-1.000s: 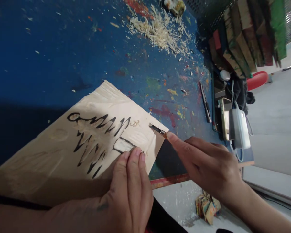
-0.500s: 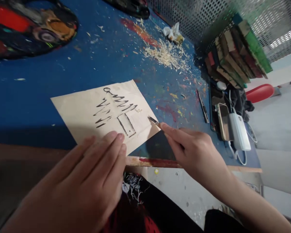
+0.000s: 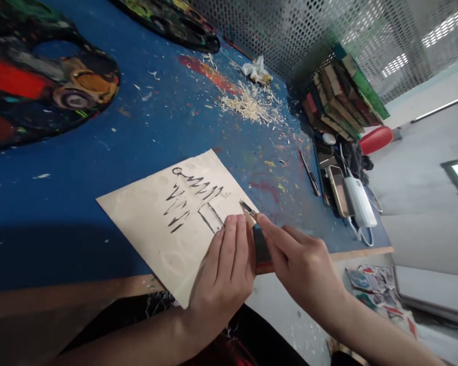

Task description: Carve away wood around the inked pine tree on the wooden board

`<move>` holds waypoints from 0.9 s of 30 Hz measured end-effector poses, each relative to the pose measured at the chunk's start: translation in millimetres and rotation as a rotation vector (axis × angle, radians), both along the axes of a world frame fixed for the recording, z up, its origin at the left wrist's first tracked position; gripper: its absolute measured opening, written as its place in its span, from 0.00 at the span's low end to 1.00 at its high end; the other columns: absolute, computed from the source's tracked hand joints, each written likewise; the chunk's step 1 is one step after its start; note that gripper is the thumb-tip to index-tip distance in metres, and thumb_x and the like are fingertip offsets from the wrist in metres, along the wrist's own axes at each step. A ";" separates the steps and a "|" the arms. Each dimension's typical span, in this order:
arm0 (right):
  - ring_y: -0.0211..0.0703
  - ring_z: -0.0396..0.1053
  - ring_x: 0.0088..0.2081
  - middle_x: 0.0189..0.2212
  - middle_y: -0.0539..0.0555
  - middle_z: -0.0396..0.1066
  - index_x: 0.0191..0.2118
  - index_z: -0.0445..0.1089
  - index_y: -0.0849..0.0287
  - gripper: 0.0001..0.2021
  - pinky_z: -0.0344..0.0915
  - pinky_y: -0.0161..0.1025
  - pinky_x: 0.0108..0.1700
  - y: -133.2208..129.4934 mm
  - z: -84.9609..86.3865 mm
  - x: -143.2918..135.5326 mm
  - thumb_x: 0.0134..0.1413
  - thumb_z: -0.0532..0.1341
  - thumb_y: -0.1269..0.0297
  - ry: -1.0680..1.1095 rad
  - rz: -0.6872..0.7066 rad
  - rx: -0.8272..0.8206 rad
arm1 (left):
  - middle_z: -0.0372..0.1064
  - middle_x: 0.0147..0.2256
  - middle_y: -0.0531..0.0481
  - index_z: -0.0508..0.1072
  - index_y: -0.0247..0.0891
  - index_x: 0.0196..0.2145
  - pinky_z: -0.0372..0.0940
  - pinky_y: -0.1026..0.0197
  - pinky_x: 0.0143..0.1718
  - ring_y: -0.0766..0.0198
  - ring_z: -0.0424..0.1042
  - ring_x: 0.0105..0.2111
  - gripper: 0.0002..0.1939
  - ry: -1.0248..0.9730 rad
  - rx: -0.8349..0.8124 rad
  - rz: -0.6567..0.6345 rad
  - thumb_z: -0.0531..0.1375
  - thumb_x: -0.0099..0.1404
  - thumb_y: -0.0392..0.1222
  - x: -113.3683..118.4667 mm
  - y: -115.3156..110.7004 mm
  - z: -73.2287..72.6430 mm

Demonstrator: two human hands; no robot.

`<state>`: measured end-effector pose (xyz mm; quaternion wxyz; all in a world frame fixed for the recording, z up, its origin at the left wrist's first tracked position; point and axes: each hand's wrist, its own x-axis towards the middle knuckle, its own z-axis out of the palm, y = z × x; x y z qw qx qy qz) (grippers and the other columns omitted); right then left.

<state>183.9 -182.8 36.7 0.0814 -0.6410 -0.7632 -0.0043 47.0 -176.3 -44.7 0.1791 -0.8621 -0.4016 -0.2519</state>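
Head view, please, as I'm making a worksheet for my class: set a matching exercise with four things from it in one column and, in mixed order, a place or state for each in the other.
Things
1. left hand
2. right hand
3. wood shavings
4. black pen

Places and states
A. in a loose, pale heap
B. fingers resting on the marked board
C. lying between the board and the phone
D. gripping the carving tool

Right pairs: 1-B, 2-D, 3-A, 4-C
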 end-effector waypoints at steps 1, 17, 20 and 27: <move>0.41 0.68 0.20 0.22 0.52 0.70 0.52 0.71 0.66 0.17 0.63 0.38 0.20 -1.5 -1.5 -1.9 0.64 0.51 0.71 -0.007 -0.010 0.004 | 0.63 0.57 0.33 0.65 0.21 0.57 0.60 0.54 0.58 0.50 0.65 0.57 0.24 0.000 0.006 -0.015 0.51 0.67 0.39 -2.1 0.5 -0.8; 0.34 0.65 0.19 0.21 0.50 0.69 0.51 0.72 0.64 0.16 0.61 0.32 0.21 1.2 2.0 -8.5 0.64 0.51 0.71 -0.007 -0.076 -0.014 | 0.65 0.55 0.34 0.68 0.22 0.54 0.52 0.50 0.65 0.53 0.67 0.54 0.20 -0.008 0.012 -0.054 0.52 0.68 0.38 -4.9 -0.1 -1.2; 0.35 0.66 0.20 0.21 0.50 0.70 0.50 0.73 0.63 0.15 0.62 0.32 0.22 5.0 5.6 -4.5 0.63 0.52 0.71 0.033 -0.068 -0.036 | 0.66 0.54 0.35 0.68 0.23 0.54 0.64 0.57 0.56 0.54 0.67 0.54 0.20 0.007 0.025 -0.048 0.54 0.68 0.38 -4.3 1.7 -0.3; 0.35 0.67 0.22 0.23 0.50 0.70 0.51 0.73 0.63 0.15 0.63 0.33 0.25 12.7 8.5 11.3 0.63 0.53 0.71 0.022 0.016 -0.067 | 0.67 0.54 0.35 0.67 0.20 0.54 0.69 0.60 0.48 0.54 0.67 0.53 0.21 0.000 0.012 -0.048 0.53 0.67 0.36 -4.2 2.6 1.6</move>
